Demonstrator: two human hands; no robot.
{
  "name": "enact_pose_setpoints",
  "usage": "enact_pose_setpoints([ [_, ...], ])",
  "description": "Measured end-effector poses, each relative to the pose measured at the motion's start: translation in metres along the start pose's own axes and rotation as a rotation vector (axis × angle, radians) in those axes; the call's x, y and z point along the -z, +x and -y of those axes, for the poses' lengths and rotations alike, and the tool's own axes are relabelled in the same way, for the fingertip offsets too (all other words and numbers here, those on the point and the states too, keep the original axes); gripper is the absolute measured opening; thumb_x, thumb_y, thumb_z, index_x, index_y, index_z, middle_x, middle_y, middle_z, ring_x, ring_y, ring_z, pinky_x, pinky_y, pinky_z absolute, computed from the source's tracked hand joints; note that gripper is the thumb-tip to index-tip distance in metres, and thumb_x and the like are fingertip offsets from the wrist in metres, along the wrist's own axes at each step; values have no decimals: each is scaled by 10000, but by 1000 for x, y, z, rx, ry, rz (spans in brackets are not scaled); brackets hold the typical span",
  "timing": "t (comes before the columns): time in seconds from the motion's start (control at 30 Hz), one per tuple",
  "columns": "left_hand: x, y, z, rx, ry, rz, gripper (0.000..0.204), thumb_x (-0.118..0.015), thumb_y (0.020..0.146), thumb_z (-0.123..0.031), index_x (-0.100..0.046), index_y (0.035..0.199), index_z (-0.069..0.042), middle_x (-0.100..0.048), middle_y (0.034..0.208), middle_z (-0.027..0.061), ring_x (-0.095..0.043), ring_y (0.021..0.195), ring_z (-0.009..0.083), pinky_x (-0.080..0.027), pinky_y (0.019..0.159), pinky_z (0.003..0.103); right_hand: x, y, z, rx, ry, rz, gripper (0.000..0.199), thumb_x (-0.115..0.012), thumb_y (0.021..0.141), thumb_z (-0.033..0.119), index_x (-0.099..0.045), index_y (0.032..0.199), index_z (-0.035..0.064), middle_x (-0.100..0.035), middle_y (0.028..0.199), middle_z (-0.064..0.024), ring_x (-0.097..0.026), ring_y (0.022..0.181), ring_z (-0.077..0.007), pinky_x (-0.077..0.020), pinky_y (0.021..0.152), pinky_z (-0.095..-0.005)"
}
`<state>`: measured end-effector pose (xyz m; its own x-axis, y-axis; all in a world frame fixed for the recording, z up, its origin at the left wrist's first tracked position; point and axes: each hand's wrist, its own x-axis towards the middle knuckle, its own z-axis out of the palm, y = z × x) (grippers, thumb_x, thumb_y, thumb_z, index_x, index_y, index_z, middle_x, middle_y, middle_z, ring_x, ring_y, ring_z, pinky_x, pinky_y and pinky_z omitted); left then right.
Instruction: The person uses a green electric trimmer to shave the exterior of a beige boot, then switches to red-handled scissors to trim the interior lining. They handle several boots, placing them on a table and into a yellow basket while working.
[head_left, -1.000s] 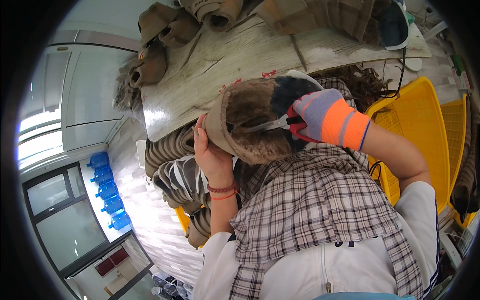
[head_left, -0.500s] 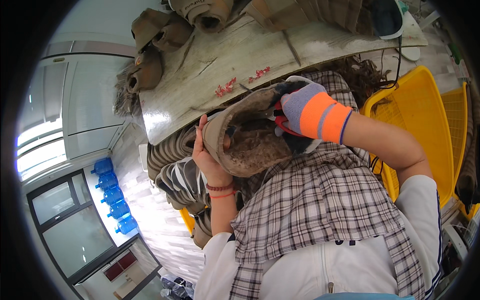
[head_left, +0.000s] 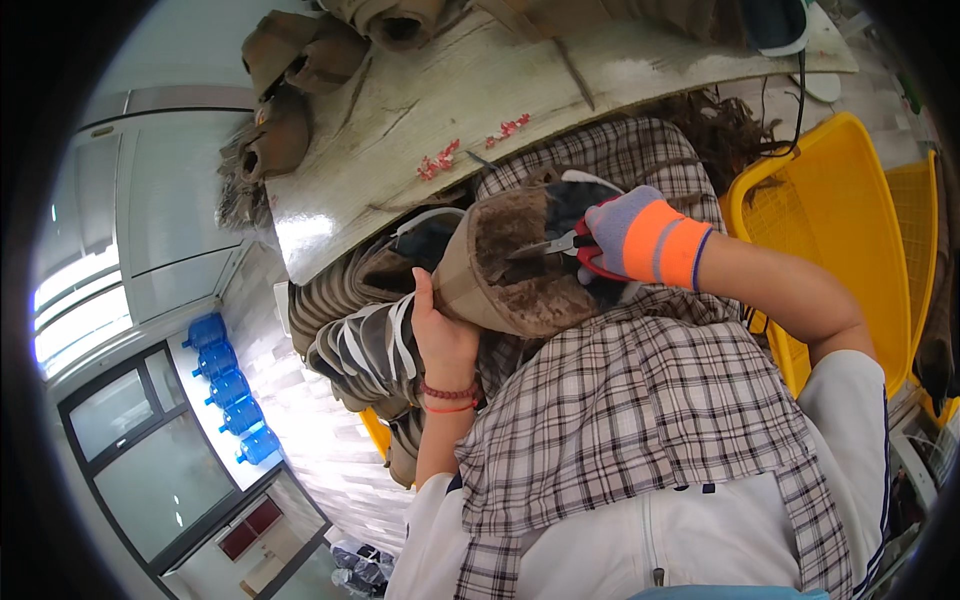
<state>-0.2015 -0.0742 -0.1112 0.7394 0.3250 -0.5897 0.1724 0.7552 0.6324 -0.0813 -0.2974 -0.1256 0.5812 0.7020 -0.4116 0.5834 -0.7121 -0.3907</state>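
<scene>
A tan boot (head_left: 470,285) with brown fur lining (head_left: 550,305) lies over my lap, its opening facing up. My bare left hand (head_left: 443,335) grips the boot's left rim, the thumb up along the outside and the other fingers mostly hidden. My right hand (head_left: 625,240), in a grey and orange knit glove, is closed on red-handled scissors (head_left: 588,250). Their metal blades point left into the boot's opening, over the fur, slightly parted. Near my left hand, several similar boots (head_left: 365,345), some with white edges, are stacked.
A worn light table (head_left: 400,150) runs across the far side, with rolled tan boots (head_left: 275,135) at its left end. Yellow baskets (head_left: 735,205) stand at my right. Brown fur scraps (head_left: 715,140) hang by the table. Blue water jugs (head_left: 228,388) line the left wall.
The boot's opening has turned, and its left rim has tilted. My right hand has moved slightly right and down, bringing the scissor blades into clearer sight. My left thumb has shifted along the rim.
</scene>
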Motion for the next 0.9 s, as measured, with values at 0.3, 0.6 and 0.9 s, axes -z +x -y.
enact_pose_setpoints([
  [0.3, 8, -24, -16, 404, 170, 65, 448, -402, 973, -286, -341, 1352, -56, -397, 1375, 125, -352, 1279, 311, -271, 1049, 533, -30, -9, 4, 10, 26, -152, 289, -641, 762, 375, -635, 854, 101, -635, 734, -74, -626, 684, -235, -484, 608, -340],
  [0.6, 56, -29, 6, 173, 285, 179, 448, -418, 962, -214, -324, 1361, -33, -387, 1357, 211, -364, 1270, 306, -253, 1077, 478, -42, -8, 8, 7, 84, -144, 306, -646, 751, 388, -627, 834, 94, -622, 725, -84, -614, 661, -238, -475, 627, -345],
  [0.9, 48, -30, 15, 161, 133, 134, 502, -525, 916, -250, -379, 1320, 9, -451, 1308, 201, -392, 1239, 290, -263, 1076, 416, -19, -22, -18, 195, 164, -313, 287, -671, 718, 337, -628, 856, 88, -611, 776, -99, -588, 763, -254, -452, 678, -341],
])
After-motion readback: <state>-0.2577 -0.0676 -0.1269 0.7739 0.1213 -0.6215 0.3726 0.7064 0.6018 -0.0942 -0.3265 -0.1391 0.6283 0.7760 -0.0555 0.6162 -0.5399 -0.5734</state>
